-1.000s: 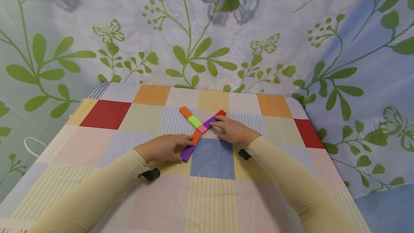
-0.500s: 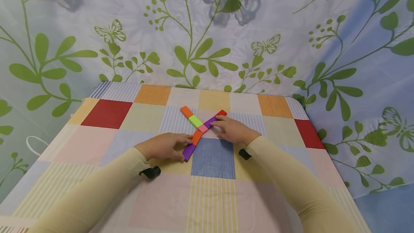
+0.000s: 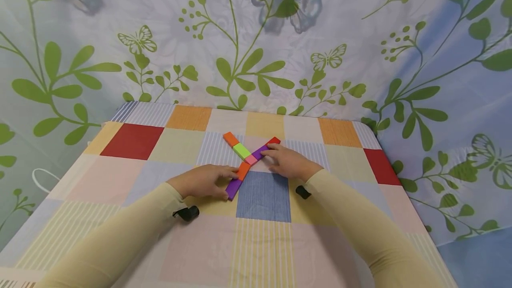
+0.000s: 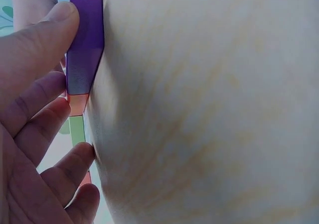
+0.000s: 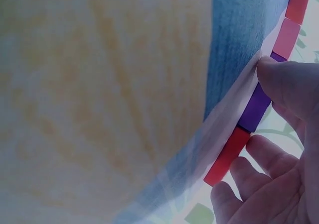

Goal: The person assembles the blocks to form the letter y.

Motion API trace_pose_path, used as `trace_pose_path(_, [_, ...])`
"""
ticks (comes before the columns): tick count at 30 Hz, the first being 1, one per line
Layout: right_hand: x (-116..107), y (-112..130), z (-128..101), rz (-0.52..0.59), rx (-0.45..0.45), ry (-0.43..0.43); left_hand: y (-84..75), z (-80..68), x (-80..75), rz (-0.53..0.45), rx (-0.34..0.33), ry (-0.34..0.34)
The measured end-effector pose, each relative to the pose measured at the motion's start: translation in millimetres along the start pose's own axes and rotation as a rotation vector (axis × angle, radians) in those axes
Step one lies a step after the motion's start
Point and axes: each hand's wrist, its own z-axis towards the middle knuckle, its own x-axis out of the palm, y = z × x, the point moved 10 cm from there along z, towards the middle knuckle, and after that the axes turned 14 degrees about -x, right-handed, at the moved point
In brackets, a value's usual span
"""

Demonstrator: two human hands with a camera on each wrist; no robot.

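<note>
Small coloured blocks lie end to end on the table in a crossing shape. One line runs from a purple block [image 3: 234, 189] and an orange block [image 3: 244, 170] through a pink block [image 3: 250, 159] to another purple block [image 3: 257, 152] and a red block [image 3: 274, 140]. A green block [image 3: 242, 150] and a second orange block [image 3: 230, 138] branch off to the far left. My left hand [image 3: 202, 182] touches the near purple and orange blocks with thumb and fingertips. My right hand [image 3: 290, 162] holds the far purple block, thumb across it, other fingertips beside the red block [image 5: 228, 157].
A patchwork-patterned cloth [image 3: 264, 197] covers the table. Behind it hangs a pale curtain [image 3: 160, 48] printed with green leaves and butterflies. A white cord loop [image 3: 44, 179] shows at the left edge.
Both hands stay nearly still at the blocks. My left thumb shifts very slightly to the right along with the near purple block; the view itself also drifts a little.
</note>
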Motion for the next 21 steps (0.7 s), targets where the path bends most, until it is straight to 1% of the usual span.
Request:
trace_pose_path(9, [-0.3,0.0,-1.0,0.007,0.014,0.001,0.2,0.4,1.4,-0.006,-0.009,0.004])
trace_pose_path(21, [-2.1,1.0,-0.7,0.011,0.005,-0.002,-3.1,-2.3,-0.9,-0.005,-0.013,0.006])
